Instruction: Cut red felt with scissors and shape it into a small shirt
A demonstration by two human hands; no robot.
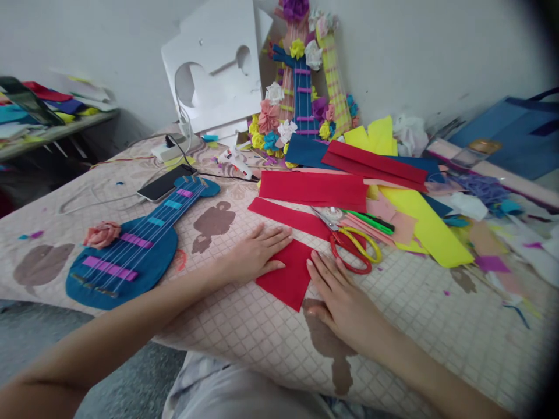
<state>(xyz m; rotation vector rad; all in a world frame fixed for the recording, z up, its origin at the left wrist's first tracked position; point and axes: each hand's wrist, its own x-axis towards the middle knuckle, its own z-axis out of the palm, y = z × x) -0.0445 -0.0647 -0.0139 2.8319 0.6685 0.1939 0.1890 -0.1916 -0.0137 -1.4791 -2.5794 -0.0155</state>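
A red sheet of crepe paper [289,278] lies flat on the cloth-covered table between my hands. My left hand [258,251] rests on its left edge, fingers stretched out. Against its right edge lies my right hand [338,294], fingers extended, the tips touching the paper. Just beyond it lie a long red strip [283,216] and scissors [356,251] with red and yellow handles. To the left sits a blue paper guitar [126,262] with purple bars, pale strings and a pink paper flower [102,234].
Folded red paper [314,189], yellow paper [430,230] and scraps are heaped at the right. A glue gun [236,160], a phone [163,183] and a power strip [177,148] with cables lie at the back. Flowered paper guitars [303,96] lean against the wall beside a white board [218,70].
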